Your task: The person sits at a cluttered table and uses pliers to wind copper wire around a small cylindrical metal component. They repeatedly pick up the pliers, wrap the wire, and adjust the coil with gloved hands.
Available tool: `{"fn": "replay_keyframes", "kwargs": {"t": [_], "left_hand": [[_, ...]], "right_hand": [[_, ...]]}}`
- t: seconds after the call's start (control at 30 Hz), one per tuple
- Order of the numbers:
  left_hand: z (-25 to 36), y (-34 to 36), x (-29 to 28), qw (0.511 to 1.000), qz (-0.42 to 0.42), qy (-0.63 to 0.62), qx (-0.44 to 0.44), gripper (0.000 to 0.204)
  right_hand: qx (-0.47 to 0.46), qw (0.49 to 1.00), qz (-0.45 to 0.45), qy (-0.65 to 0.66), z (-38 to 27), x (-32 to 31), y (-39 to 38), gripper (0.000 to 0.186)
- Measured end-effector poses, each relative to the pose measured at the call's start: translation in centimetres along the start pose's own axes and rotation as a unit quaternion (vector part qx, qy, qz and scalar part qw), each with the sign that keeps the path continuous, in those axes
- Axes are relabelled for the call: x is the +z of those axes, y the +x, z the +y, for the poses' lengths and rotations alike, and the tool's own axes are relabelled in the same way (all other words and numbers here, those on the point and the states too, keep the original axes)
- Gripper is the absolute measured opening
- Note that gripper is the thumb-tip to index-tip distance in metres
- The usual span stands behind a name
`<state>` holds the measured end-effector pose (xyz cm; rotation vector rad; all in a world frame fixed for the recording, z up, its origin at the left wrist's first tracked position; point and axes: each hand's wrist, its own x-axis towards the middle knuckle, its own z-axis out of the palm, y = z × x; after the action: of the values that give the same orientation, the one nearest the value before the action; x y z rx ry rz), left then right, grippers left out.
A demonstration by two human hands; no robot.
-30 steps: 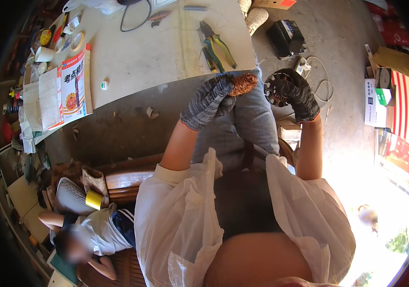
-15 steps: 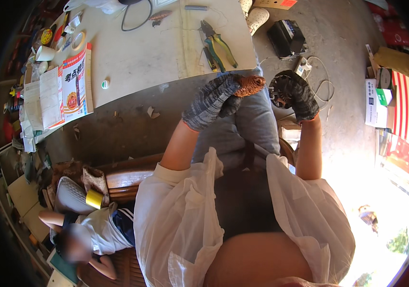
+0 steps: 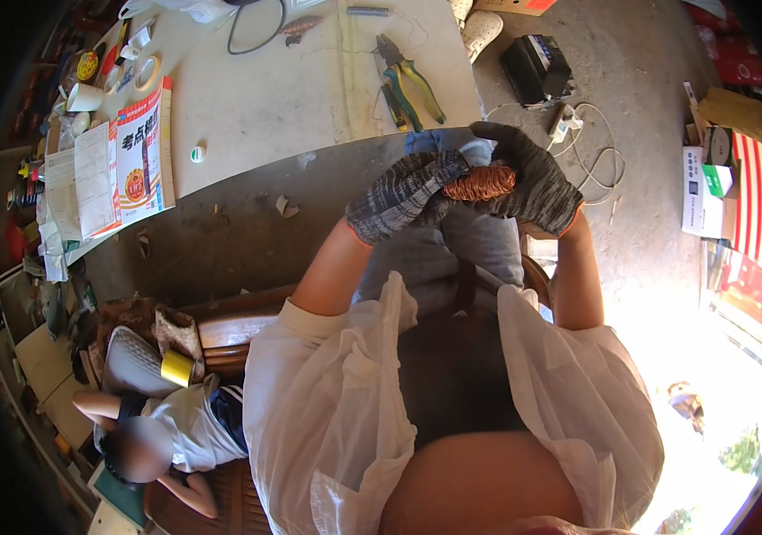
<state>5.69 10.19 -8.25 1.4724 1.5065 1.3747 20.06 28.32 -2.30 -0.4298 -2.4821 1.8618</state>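
Wire bundle [image 3: 483, 184] in a gloved grip

Head view, the only one: the copper-coloured bundle lies roughly level above the person's jeans [image 3: 488, 248], on the near side of the pale table [image 3: 265, 98]; the left hand [image 3: 412, 192] is closed snugly round its left end; the right hand [image 3: 537, 183] is half curled about its right end, though its inner side is hidden, so I cannot tell whether it grips the bundle or something else.

Good handling, in my judgement, calls for a firm left hold close to the windings, even pressure so the strands do not spread, and both wrists steady; loose ends could snag the knit, so pressure should follow the lie of the wire rather than cross it.

On the table, pliers [image 3: 394, 64] with green and yellow handles lie near the right edge; towards the left are a red-and-white book [image 3: 145, 169], a white cup [image 3: 85, 97] and a roll of tape [image 3: 156, 69]; a small round cap [image 3: 197, 154] sits apart.

Beyond, a black box [image 3: 524, 78] stands on the concrete floor [image 3: 648, 98], near a power strip [image 3: 565, 123] with a pale cable; a striped carton [image 3: 760, 192] stands at far right; a person [image 3: 187, 439] in a pale top reclines at lower left; strong daylight floods the lower right.
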Motion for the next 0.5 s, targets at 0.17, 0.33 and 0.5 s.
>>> {"fn": "replay_keyframes", "kwargs": {"t": [0.17, 0.33, 0.5], "left_hand": [[1.1, 1.4, -0.4, 0.988, -0.017, -0.096, -0.116, 0.052], [-6.4, 0.9, 3.5, 0.935, 0.206, -0.251, -0.141, 0.032], [-0.9, 2.9, 1.6, 0.706, 0.247, -0.467, -0.472, 0.037]], "right_hand": [[-0.054, 0.988, -0.034, -0.137, -0.6, 1.5, 0.3, 0.079], [0.026, 0.982, 0.018, -0.186, -1.1, 3.1, -0.5, 0.095], [-0.096, 0.968, 0.032, -0.228, 1.7, 4.3, -2.7, 0.087]]}}
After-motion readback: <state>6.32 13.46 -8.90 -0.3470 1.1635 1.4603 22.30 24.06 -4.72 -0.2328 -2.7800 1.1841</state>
